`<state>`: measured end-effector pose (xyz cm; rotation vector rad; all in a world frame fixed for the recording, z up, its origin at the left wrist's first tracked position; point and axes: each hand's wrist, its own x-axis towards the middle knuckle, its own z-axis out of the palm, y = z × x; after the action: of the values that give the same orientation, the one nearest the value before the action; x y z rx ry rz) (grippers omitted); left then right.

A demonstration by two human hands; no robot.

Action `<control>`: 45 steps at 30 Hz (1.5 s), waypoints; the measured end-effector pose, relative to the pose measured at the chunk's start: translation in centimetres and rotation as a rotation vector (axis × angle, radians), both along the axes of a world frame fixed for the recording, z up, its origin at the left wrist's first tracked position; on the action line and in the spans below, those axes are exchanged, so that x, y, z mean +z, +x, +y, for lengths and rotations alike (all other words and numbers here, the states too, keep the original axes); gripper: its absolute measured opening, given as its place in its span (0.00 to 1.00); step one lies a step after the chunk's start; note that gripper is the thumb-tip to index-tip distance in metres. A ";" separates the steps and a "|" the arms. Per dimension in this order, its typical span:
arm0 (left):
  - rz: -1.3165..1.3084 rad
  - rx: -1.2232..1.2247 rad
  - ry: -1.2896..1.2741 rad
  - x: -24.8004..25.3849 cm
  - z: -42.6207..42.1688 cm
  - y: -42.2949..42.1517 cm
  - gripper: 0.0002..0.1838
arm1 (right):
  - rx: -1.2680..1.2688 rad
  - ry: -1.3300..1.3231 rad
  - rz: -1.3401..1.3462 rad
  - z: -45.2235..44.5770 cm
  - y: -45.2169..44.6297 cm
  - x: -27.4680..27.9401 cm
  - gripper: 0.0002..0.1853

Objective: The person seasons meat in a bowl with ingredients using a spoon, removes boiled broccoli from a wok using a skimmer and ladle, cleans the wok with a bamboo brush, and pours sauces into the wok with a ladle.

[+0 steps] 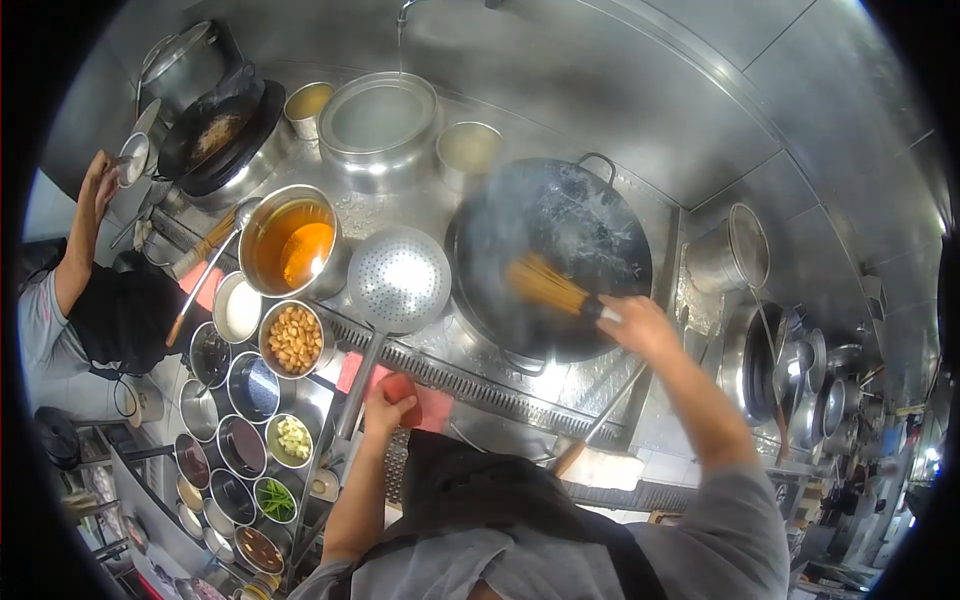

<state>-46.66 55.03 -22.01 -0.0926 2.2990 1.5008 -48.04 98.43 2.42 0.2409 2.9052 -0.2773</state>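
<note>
My right hand (pixel 628 325) is closed round the dark handle of a bamboo wok brush (pixel 548 284). The brush's bristles are inside a large black wok (pixel 575 215), which is wet and gives off steam. My left hand (pixel 390 405) grips a folded red cloth (pixel 405 398) at the stove's front edge, close to the handle of a perforated skimmer (pixel 400 280). The skimmer lies bowl up between the wok and a pot of orange oil (pixel 295 245). A pink cloth (pixel 436 408) lies just beside my left hand.
Water runs into a steel pot (pixel 380 115) at the back. Several ingredient bowls, including peeled garlic-like pieces (pixel 295 340) and chopped greens (pixel 275 500), stand at left. A ladle (pixel 590 430) rests at the front right. Another person's hand (pixel 98 182) holds a small bowl.
</note>
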 end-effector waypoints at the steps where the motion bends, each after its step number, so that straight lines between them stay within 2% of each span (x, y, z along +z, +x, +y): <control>1: -0.128 0.106 0.215 1.3 -0.3 0.1 0.32 | 0.016 0.071 -0.056 2.2 0.4 0.4 0.24; 2: -0.124 0.108 0.211 2.7 -0.6 0.2 0.32 | 0.035 0.141 -0.114 3.8 0.4 0.4 0.23; 4: -0.515 0.321 0.813 7.1 -0.3 0.1 0.27 | -0.053 0.212 0.004 6.1 -2.8 -0.8 0.18; 5: -0.549 0.426 0.880 8.2 0.6 0.1 0.20 | -0.091 0.225 0.063 6.1 -5.4 -2.1 0.16; 8: -0.681 0.382 0.982 8.6 3.7 0.2 0.21 | -0.188 0.120 0.214 0.3 -8.7 -4.6 0.14; 9: -0.814 0.275 0.920 6.1 3.6 0.1 0.19 | -0.167 0.061 0.227 -1.4 -8.6 -5.1 0.16; 10: -0.810 0.275 0.915 7.3 4.2 0.3 0.19 | -0.149 0.003 0.236 -2.6 -7.3 -5.7 0.18; 12: -0.651 0.158 0.796 9.3 6.9 1.0 0.17 | -0.064 -0.066 0.274 -3.1 -3.3 -5.5 0.23; 14: -0.553 0.208 0.738 9.9 8.3 1.3 0.17 | 0.101 -0.160 0.183 -1.0 1.1 -5.3 0.26; 16: -0.503 0.140 0.664 10.9 9.1 0.6 0.17 | 0.129 -0.122 0.037 2.2 3.9 -3.0 0.26; 18: -0.532 0.121 0.602 11.3 10.8 -0.7 0.19 | 0.053 -0.019 -0.063 6.2 3.7 -1.5 0.26; 20: -0.553 0.107 0.536 11.2 13.1 -1.7 0.21 | -0.011 0.104 0.066 9.5 1.2 -1.8 0.21; 22: -0.520 0.063 0.280 9.1 16.4 -2.6 0.25 | -0.131 0.171 0.240 8.6 -3.4 -3.2 0.17; 23: -0.519 0.067 0.269 7.9 17.9 -2.8 0.25 | -0.144 0.150 0.236 6.9 -5.7 -4.4 0.16; 25: -0.710 0.154 0.419 5.9 20.4 -2.8 0.27 | -0.140 0.065 0.217 1.5 -7.8 -5.6 0.15; 26: -0.703 0.154 0.412 7.4 21.5 -2.5 0.27 | -0.121 0.004 0.209 -0.8 -8.0 -5.6 0.16; 28: -0.627 0.229 0.560 11.1 23.0 -0.8 0.25 | -0.115 -0.160 0.323 -2.6 -6.1 -6.5 0.18; 29: -0.539 0.192 0.514 11.1 23.5 -0.3 0.21 | -0.123 -0.159 0.323 -2.7 -4.3 -6.5 0.18; 31: -0.538 0.231 0.512 10.4 24.1 -0.2 0.20 | 0.020 -0.281 0.252 -2.3 -0.3 -5.6 0.23; 34: -0.492 0.264 0.532 10.1 24.4 -0.4 0.20 | 0.117 -0.316 0.230 -1.0 3.5 -5.1 0.25; 36: -0.455 0.272 0.536 9.5 23.7 0.2 0.20 | 0.077 -0.356 0.240 0.1 1.1 -4.9 0.24; 38: -0.387 0.178 0.537 8.5 23.2 -0.2 0.19 | -0.010 -0.255 0.428 -0.2 -4.1 -6.1 0.20; 40: -0.356 0.179 0.535 7.7 23.0 -0.5 0.19 | -0.296 -0.140 0.435 -0.9 -9.0 -7.0 0.17; 43: -0.345 0.195 0.490 8.0 21.7 -0.6 0.19 | -0.295 -0.281 0.398 -1.2 -7.5 -6.4 0.18; 45: -0.344 0.173 0.483 8.7 22.7 -1.8 0.19 | -0.007 -0.188 0.375 -1.5 -3.9 -7.2 0.20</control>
<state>-48.50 77.69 -13.31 -0.3884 1.6523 1.9135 -51.90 96.97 -4.74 0.1851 3.2140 -0.6574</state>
